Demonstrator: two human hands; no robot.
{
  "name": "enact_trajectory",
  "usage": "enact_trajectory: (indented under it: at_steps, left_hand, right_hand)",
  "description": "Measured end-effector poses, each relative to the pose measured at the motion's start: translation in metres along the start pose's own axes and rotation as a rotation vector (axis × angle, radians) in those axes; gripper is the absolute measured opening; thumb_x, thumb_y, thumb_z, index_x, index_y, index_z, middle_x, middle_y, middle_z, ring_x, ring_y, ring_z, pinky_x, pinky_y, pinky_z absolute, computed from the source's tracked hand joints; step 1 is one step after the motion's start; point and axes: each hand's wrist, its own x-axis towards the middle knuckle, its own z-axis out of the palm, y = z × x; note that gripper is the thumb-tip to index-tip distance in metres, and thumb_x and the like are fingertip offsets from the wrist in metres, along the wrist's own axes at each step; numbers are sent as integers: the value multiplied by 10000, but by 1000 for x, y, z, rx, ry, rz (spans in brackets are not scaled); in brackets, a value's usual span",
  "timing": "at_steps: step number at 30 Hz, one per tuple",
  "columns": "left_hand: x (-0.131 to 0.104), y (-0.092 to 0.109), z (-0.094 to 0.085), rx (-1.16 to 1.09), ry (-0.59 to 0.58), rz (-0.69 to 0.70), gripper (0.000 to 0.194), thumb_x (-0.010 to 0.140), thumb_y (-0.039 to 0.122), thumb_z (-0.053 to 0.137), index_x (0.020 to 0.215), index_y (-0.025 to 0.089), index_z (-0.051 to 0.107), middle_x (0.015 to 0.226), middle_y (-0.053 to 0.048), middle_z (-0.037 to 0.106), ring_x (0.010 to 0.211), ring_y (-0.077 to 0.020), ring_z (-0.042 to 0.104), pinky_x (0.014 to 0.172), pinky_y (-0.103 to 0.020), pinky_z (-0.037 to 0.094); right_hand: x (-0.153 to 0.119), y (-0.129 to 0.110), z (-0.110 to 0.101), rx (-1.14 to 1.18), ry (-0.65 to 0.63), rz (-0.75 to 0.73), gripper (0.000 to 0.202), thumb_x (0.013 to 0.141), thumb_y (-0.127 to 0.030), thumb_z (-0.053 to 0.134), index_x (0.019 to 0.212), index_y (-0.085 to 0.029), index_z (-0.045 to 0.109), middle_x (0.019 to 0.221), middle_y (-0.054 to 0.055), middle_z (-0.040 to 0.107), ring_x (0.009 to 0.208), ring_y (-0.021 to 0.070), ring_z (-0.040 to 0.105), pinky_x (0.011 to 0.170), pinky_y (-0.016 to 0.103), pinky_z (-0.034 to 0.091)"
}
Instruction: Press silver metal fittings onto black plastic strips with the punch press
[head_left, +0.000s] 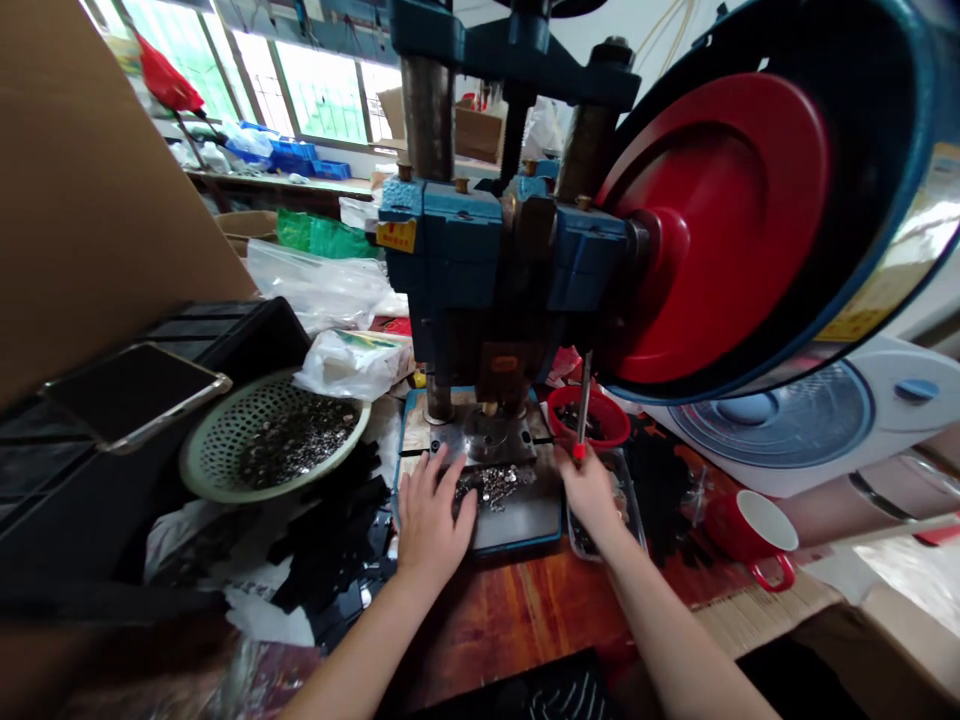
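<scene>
My left hand (435, 520) lies with fingers spread at the left front of the press bed, its fingertips near the metal die plate (487, 440). A pile of small shiny metal pieces (499, 485) sits on the bed just right of its thumb. To the right of the bed, my right hand (592, 490) is closed round the red lower end of a metal rod (585, 400), which rises toward the blue press (457, 240). Its palm side and some fingers are hidden. Beneath this hand is a clear plastic tray (630, 500) with small parts.
A pale green colander (202, 460) of small metal pieces stands left, near a phone (139, 395). Behind my right hand is a red basket (626, 425). A big red flywheel (735, 220) overhangs the right side. A red mug (757, 535) stands far right. Black pieces (322, 550) lie left of the press.
</scene>
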Motion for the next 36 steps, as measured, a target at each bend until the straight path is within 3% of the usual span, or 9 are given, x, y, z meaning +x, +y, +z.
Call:
enact_trajectory:
  at_steps: [2,4,7,16,24,36]
  left_hand:
    - [-1,7,1,142,-48,30,512,809,320,545,1313,292,458,1457,-87,326,1344,-362,213,1061,-607,113]
    - [-2,11,1,237,-94,51,538,816,333,537,1341,288,429,1487,-94,264,1354,-385,167,1042,-643,91]
    - [-1,14,0,325,-120,42,517,844,330,500,1352,276,418,1498,-95,233,1361,-382,146,1039,-639,117]
    - [3,17,-3,340,-95,3,488,868,347,468,1338,216,448,1496,-115,232,1369,-391,90,1041,-640,137]
    - [1,11,0,264,-61,36,573,873,338,468,1414,255,299,1516,-94,169,1371,-393,64,1034,-655,120]
    - [0,7,0,203,15,87,514,854,293,509,1353,230,401,1427,-132,366,1353,-334,216,1061,-595,128]
  right_hand:
    - [-27,-12,8,-201,-115,-177,376,860,-374,475,1182,-205,569,1182,113,609,1132,283,520,967,471,377]
    - [-52,-22,17,-403,-177,-349,423,860,-368,502,1268,-256,507,1335,86,496,1295,326,336,1050,574,213]
    - [-72,-26,29,-609,-181,-445,458,871,-408,496,1317,-314,446,1446,42,354,1354,349,196,1049,640,87]
    - [-69,-8,38,-772,-200,-426,475,880,-538,404,1315,-350,431,1496,2,243,1365,309,177,1063,621,47]
    - [-67,-10,38,-736,-217,-445,485,900,-527,367,1345,-335,386,1493,-6,251,1373,268,157,1079,575,-77]
    - [-67,-9,39,-729,-207,-439,435,915,-483,351,1320,-338,416,1491,-16,259,1374,260,156,1076,581,-56]
